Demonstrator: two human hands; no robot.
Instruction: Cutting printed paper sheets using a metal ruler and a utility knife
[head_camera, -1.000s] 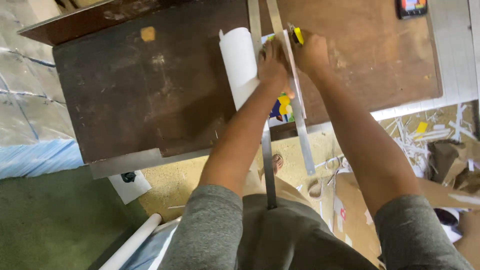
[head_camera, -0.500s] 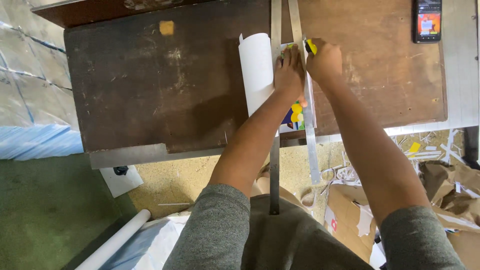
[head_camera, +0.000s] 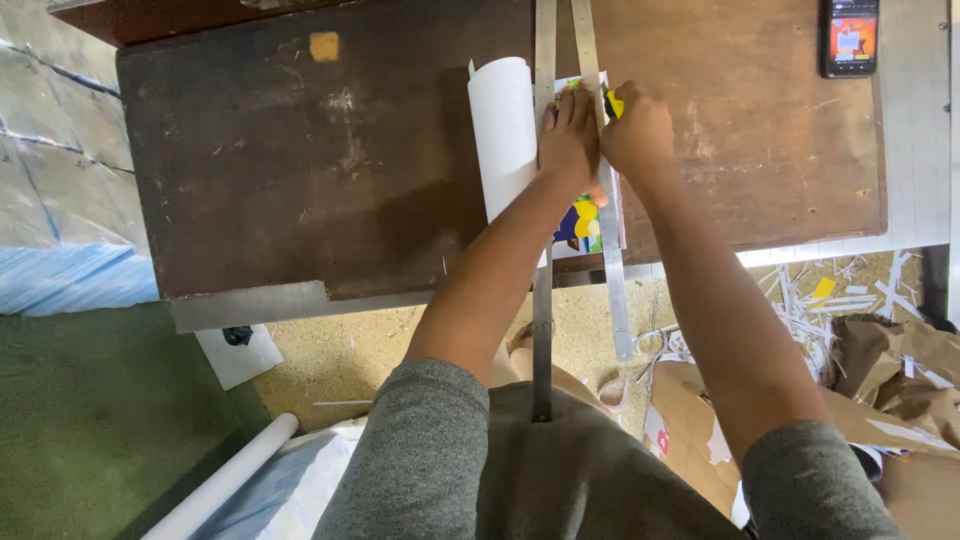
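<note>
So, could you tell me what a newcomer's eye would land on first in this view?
Probably the two hands at the middle of the dark wooden table: the left hand presses a long metal ruler onto a curled white sheet, while the right hand grips a yellow-handled cutter. A lit phone lies at the table's far right corner.

Even daylight, soft shadows — sharp, mild edge distortion.

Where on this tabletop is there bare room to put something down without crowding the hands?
Widest bare patch: the dark tabletop left of the curled white sheet. A smaller one lies between the right hand and the phone. It is crowded mid-table, where the left hand presses the metal rulers onto the printed sheet.
</note>
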